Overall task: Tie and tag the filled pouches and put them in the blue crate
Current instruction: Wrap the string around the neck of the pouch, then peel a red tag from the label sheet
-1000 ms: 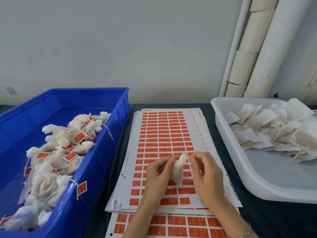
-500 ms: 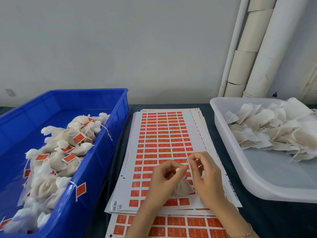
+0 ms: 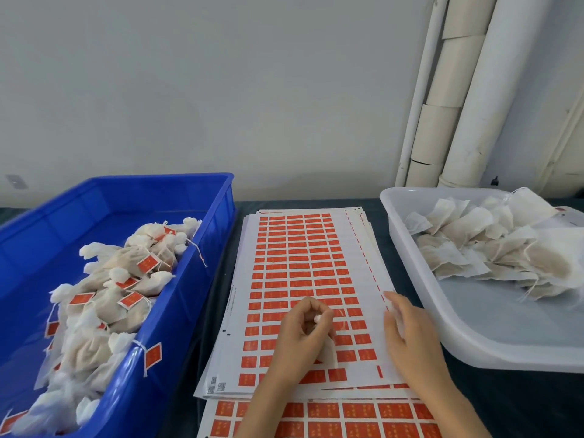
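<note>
Two bare hands worked over a stack of orange tag sheets [image 3: 300, 248] at the middle of a dark table [image 3: 215, 295]. The left hand [image 3: 300, 339] was curled round a small white filled pouch [image 3: 331, 355]. Its fingers pinched the gathered neck, and the pouch body hung below the palm, low over the sheets toward 6 o'clock.

The right hand [image 3: 410, 339] had drawn away toward 3 o'clock. Half a second before, both hands were close together on the pouch. A faint thread seemed to run between them, so the right hand was probably pulling the drawstring tight. Blur hid whether its loosely curled fingers pinched the string or held nothing. If so, the tie was closing, and this pouch still had no tag.

At 9 o'clock stood the blue crate [image 3: 221, 216], part filled with tied pouches [image 3: 126, 279] bearing orange tags. At 3 o'clock a white tray [image 3: 410, 311] held a heap of flat, untied pouches [image 3: 489, 248] awaiting the same work. By my reading, the pouch in hand needed a tag next, then the move to the crate.
</note>
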A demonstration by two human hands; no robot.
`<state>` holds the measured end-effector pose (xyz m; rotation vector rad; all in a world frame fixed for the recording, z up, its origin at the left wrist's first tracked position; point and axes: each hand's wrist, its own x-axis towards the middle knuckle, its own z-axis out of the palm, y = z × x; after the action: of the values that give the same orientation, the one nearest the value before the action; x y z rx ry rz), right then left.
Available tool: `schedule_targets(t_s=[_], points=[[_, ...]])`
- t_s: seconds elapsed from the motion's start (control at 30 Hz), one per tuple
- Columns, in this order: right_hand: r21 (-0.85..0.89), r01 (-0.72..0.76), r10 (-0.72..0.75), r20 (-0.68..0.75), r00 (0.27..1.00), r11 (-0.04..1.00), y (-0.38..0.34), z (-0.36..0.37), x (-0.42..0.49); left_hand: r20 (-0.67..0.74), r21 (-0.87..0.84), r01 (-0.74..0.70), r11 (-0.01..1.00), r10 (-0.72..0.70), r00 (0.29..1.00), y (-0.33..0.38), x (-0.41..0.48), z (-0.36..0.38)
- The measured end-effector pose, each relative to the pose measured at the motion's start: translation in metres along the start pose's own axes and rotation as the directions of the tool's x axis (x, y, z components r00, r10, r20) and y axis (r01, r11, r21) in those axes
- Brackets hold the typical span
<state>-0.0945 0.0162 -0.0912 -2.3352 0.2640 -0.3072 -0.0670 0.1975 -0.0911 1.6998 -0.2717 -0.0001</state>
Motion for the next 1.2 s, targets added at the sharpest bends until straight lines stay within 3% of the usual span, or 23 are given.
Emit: schedule_targets(t_s=[0.13, 0.23, 0.57, 0.7, 0.77, 0.83, 0.97, 1.2], points=[[-0.207, -0.062, 0.087, 0.116, 0.989, 0.976, 0.012, -0.004, -0.023, -0.001, -0.001, -0.003, 1.0, 0.003, 1.0, -0.002, 0.003, 0.002], [-0.204, -0.08, 0.112, 0.151, 0.982, 0.976, 0.01, -0.006, -0.031, 0.005, 0.006, 0.002, 1.0, -0.002, 1.0, -0.003, 0.002, 0.002], [-0.119, -0.113, 0.116, 0.023, 0.993, 0.986, -0.004, -0.006, -0.036, 0.003, -0.007, -0.007, 1.0, 0.007, 1.0, -0.003, 0.002, 0.002], [0.063, -0.074, 0.078, -0.068, 0.995, 0.995, -0.011, -0.013, -0.038, -0.013, -0.003, 0.014, 1.0, -0.014, 1.0, -0.002, 0.0, 0.003], [0.232, -0.138, 0.16, -0.078, 0.984, 0.963, -0.016, -0.018, -0.037, -0.002, 0.0, 0.025, 1.0, -0.025, 1.0, 0.0, -0.002, 0.002], [0.362, -0.301, 0.313, 0.028, 0.949, 0.882, -0.021, -0.023, -0.035, 0.013, -0.002, 0.015, 1.0, -0.015, 1.0, 0.001, -0.003, 0.001], [0.367, -0.535, 0.456, 0.283, 0.844, 0.761, -0.018, -0.025, -0.031, 0.037, 0.012, -0.043, 0.999, 0.043, 0.998, 0.006, -0.005, 0.002], [0.475, -0.572, 0.396, 0.424, 0.814, 0.669, -0.007, -0.03, -0.03, 0.017, 0.358, -0.137, 0.924, 0.14, 0.99, 0.001, -0.016, 0.01]])
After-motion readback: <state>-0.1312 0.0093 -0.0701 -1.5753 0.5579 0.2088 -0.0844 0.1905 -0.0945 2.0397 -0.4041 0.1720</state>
